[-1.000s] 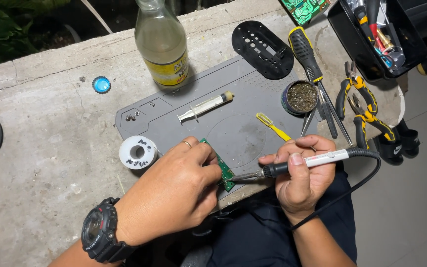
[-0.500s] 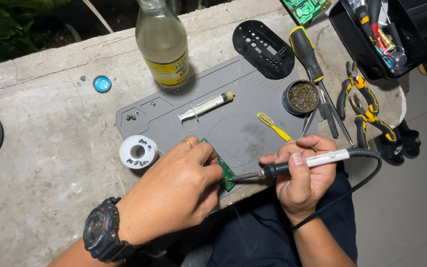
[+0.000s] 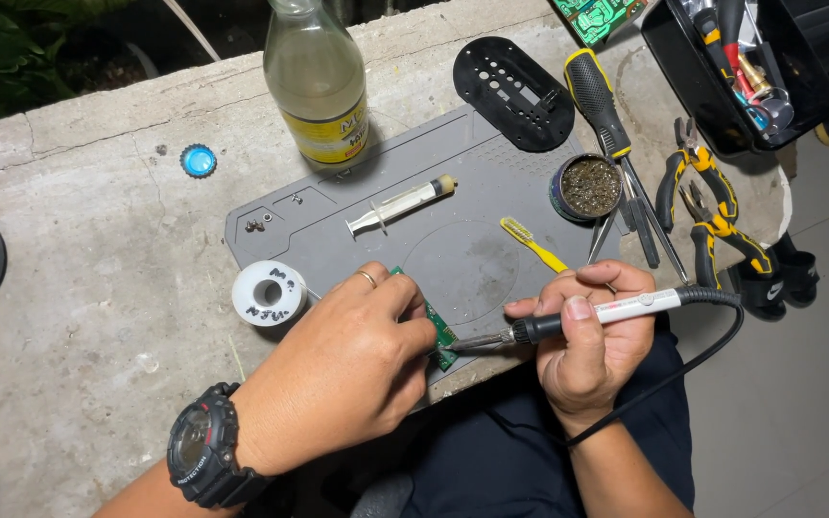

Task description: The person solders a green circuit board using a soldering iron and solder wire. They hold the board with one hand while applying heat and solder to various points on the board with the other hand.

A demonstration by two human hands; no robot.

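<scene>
My left hand (image 3: 347, 369), with a ring and a black wristwatch, presses down on a small green circuit board (image 3: 440, 334) at the near edge of a grey work mat (image 3: 453, 240). Most of the board is hidden under the fingers. My right hand (image 3: 587, 341) grips a soldering iron (image 3: 568, 319) with a white and black handle. Its metal tip points left and touches the board's right edge. A black cord runs from the handle down past my lap.
On the mat lie a syringe (image 3: 400, 203), a yellow toothbrush (image 3: 532, 245) and tiny screws (image 3: 256, 225). A solder spool (image 3: 269, 293), glass bottle (image 3: 319, 82), blue cap (image 3: 198, 159), black plastic cover (image 3: 515, 91), tip-cleaner tin (image 3: 586, 187), screwdriver (image 3: 599, 96), pliers (image 3: 707, 206) and tool box (image 3: 736, 67) surround it.
</scene>
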